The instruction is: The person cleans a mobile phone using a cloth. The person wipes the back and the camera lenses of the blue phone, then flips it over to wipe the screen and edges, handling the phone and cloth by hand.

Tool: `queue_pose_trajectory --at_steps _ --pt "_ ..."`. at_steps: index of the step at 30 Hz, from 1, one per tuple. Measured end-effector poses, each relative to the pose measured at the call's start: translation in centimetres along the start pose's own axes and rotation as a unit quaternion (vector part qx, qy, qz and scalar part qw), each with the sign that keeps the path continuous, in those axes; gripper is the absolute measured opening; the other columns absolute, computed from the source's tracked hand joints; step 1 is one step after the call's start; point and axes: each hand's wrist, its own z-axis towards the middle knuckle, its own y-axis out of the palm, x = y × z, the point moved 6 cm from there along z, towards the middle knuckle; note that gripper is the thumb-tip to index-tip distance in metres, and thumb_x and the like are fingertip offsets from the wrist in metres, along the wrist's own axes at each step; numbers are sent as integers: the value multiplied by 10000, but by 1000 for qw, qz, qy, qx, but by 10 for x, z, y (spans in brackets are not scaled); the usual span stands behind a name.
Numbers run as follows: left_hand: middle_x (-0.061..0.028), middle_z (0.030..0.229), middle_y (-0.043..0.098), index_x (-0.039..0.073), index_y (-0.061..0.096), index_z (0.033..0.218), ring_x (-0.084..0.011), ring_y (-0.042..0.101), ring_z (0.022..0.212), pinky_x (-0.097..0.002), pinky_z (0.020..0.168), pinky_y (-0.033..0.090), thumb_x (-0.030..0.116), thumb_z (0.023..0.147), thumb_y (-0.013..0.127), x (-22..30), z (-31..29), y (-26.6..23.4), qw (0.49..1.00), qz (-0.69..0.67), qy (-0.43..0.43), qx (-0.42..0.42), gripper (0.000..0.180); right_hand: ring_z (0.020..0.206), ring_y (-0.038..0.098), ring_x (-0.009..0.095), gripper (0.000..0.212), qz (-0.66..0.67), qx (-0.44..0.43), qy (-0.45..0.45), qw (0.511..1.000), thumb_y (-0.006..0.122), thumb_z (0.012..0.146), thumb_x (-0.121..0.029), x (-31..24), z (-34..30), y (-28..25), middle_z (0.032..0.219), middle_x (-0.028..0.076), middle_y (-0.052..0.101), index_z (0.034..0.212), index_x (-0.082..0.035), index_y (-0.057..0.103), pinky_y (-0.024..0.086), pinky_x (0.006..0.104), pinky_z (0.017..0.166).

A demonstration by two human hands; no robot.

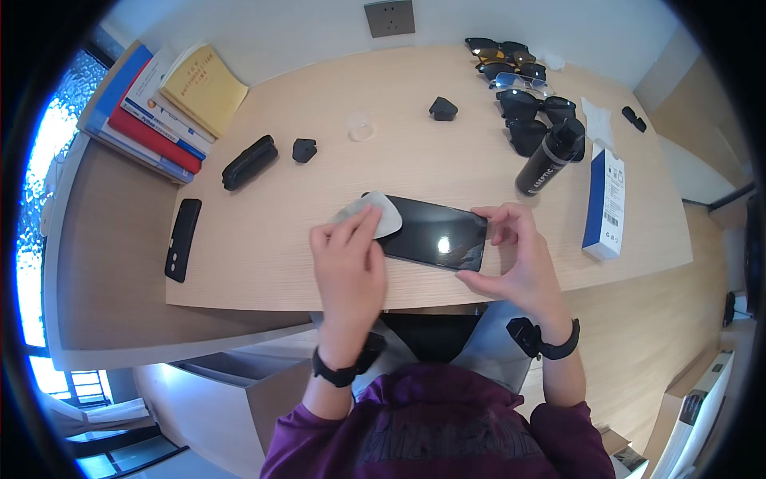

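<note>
Fingers of the left hand (348,254), bunched and laid over a pale pad (388,217) or folded cloth at the left end of a black phone (431,230); impossible to tell whether closed about the pad or merely pressed on top, with its underside hidden; fingers of the right hand (524,270) set wide, thumb at the near corner and forefinger at the far corner, holding the phone by its right short end; phone face up on the bench (435,164), between both hands, rightward of the left fingers and leftward of the right; long axis running left to right, right end angled slightly toward the body; right hand the nearer, directly on the edge, left reaching it by way of the pad; two black wristbands (349,363), one per wrist; farther left, one slim black cover (183,239) with cutouts and one oblong black case (250,162); beyond the phone, two small black blocks (304,150), well apart, one translucent ring (361,128) between them; to the right, one dark bottle (542,164), one blue-and-white box (608,207), one white sheet (597,122), one small black item (634,119); about six pairs of glasses (517,104) in an overlapping column, exact count uncertain; several books (155,136) at far left, one yellow, one red; one wall socket (390,18) behind.
</note>
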Motion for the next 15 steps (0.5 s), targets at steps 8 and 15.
queue_pose_trajectory --at_steps 8,15 --pt "-59 1293 683 85 707 1237 -314 533 1003 -401 924 472 -77 773 675 73 -14 43 974 -139 117 -135 493 838 528 149 688 109 19 -32 993 927 661 -121 16 -4 6 1265 127 652 1142 -68 437 513 291 819" --pt "-99 1261 688 62 703 1223 -339 552 1068 -428 953 477 -79 832 591 4 21 9 999 10 28 -37 431 811 536 145 674 29 8 -10 1000 936 668 -138 7 -4 0 1279 135 649 1098 -70 421 519 288 798"
